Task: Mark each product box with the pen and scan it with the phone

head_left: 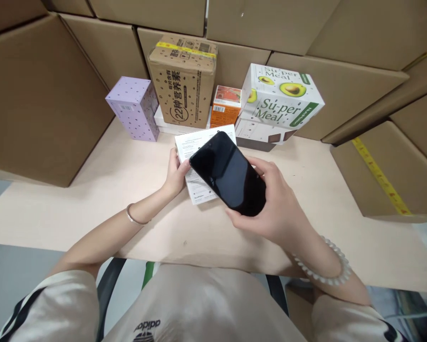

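Note:
A white box (pixel 201 189) with small printed text is gripped at its left edge by my left hand (pixel 175 175), thumb on the near face. Over it, my right hand (pixel 275 204) grips a black smartphone (pixel 231 175) by its lower right end. The phone's dark glossy side faces up, tilted, and covers much of the box's printed face. Whether the phone touches the box I cannot tell. The fingers behind the phone and under the box are hidden.
Behind stand a purple box (pixel 133 108), a brown carton (pixel 185 90) with yellow tape, an orange box (pixel 225 105) and a white box with avocado pictures (pixel 280 97). Large cardboard boxes (pixel 38 99) wall in the pale table (pixel 145 237). A taped carton (pixel 387 171) sits right.

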The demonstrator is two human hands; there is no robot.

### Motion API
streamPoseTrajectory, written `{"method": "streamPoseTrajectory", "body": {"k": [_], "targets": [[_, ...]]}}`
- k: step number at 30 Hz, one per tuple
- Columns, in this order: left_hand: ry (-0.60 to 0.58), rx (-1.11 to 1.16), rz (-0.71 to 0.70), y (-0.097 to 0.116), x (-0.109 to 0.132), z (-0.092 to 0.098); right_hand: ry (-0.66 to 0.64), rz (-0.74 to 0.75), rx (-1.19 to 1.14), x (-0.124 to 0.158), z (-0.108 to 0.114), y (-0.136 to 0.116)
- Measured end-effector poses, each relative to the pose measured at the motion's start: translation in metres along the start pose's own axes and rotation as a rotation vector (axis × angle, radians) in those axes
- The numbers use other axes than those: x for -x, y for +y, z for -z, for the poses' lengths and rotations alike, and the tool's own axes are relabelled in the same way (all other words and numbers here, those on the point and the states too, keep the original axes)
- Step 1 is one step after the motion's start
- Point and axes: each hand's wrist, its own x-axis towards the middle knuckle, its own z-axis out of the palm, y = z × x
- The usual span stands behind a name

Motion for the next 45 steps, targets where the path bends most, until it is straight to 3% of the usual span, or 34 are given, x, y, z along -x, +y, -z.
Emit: {"method": "streamPoseTrajectory", "body": {"k": [5, 10, 17, 24, 27, 32, 36, 42, 45], "targets": [[-0.008, 0.006, -0.019, 0.004, 0.004, 0.011, 0.035, -0.12, -0.026, 0.008, -0.005, 0.042], [-0.067, -0.242, -0.129, 0.021, 0.005, 0.023, 0.066, -0.363, -0.016, 0.014, -0.017, 0.084], [0.002, -0.554, -0.254, 0.042, 0.023, 0.05, -0.041, -0.444, 0.014, 0.026, -0.047, 0.105], [0.117, -0.761, -0.252, 0.058, 0.034, 0.078, -0.111, -0.371, 0.053, 0.037, -0.067, 0.114], [0.203, -0.853, -0.37, 0.07, 0.025, 0.091, -0.081, -0.353, 0.035, 0.041, -0.073, 0.12], [0.453, -0.981, -0.533, 0.095, 0.008, 0.115, -0.068, -0.333, 0.051, 0.048, -0.079, 0.128], [0.538, -1.094, -0.472, 0.1, 0.003, 0.128, -0.054, -0.279, 0.088, 0.051, -0.083, 0.131], [0.591, -1.163, -0.22, 0.09, -0.001, 0.131, -0.052, -0.269, 0.076, 0.052, -0.082, 0.133], [0.61, -1.177, -0.21, 0.089, -0.004, 0.134, -0.055, -0.282, 0.068, 0.052, -0.081, 0.131]]}}
